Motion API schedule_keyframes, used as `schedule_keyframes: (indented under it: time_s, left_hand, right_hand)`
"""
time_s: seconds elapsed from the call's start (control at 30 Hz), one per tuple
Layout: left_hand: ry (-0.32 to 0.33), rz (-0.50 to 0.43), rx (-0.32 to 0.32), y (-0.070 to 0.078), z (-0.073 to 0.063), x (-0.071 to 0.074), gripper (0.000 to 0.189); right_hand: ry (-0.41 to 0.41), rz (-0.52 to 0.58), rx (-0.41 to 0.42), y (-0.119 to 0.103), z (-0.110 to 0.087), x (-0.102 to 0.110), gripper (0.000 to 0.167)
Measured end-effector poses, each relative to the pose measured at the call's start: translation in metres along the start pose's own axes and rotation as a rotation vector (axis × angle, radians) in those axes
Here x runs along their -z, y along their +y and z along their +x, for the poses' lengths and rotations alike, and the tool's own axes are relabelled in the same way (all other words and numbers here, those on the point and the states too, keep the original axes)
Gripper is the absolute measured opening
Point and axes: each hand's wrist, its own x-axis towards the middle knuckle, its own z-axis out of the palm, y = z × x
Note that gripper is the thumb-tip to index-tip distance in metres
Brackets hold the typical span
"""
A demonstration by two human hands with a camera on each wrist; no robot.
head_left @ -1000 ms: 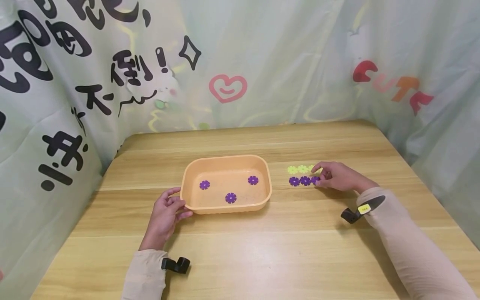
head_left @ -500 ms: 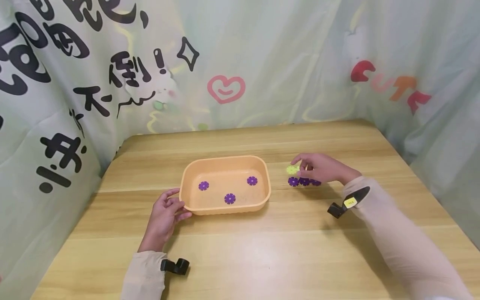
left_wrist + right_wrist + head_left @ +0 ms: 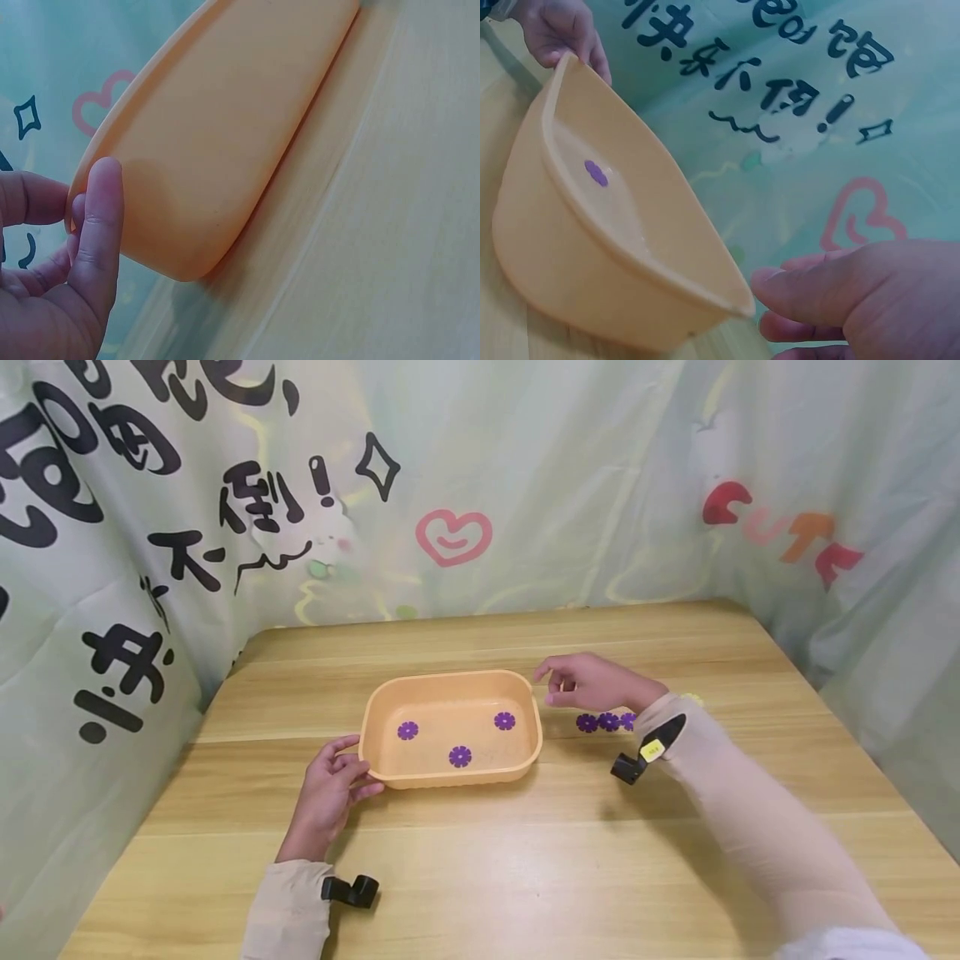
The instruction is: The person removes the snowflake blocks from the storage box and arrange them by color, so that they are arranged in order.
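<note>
My left hand [image 3: 330,789] holds the left rim of a peach plastic tray [image 3: 450,781]; in the left wrist view its fingers [image 3: 103,225] pinch the tray wall [image 3: 210,142]. Inside the tray lie three purple flower-shaped pieces, one near the front [image 3: 460,757]. My right hand [image 3: 592,681] hovers just beyond the tray's right rim, fingers bent, with thumb and index fingertip apart. Nothing shows between them in the right wrist view, where the hand [image 3: 840,292] is close to the tray corner. A row of purple flower pieces [image 3: 609,722] lies below the right wrist.
A yellow piece [image 3: 694,699] peeks out behind the right sleeve; the other yellow pieces are hidden by the hand and arm. The wooden table [image 3: 487,877] meets a printed curtain [image 3: 540,485] at its back and sides.
My right hand has moved left from the rows of yellow and purple pieces to the tray's right rim. My left hand and the tray stay in place.
</note>
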Motion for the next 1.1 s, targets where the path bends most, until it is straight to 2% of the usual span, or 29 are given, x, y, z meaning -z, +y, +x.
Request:
schedule_keyframes:
  time_s: [0.27, 0.73, 1.1]
  left_hand:
    - [-0.004, -0.002, -0.001, 0.001, 0.001, -0.001, 0.047]
    - [-0.018, -0.009, -0.005, 0.001, -0.001, 0.001, 0.047]
    - [-0.017, -0.007, 0.005, 0.001, 0.000, 0.002, 0.047]
  right_hand:
    - [-0.028, 0.047, 0.064, -0.014, 0.029, -0.007, 0.029]
    - [-0.098, 0.132, 0.057, -0.036, 0.071, -0.031, 0.035]
    - [-0.196, 0.100, 0.045, -0.041, 0.099, -0.055, 0.036]
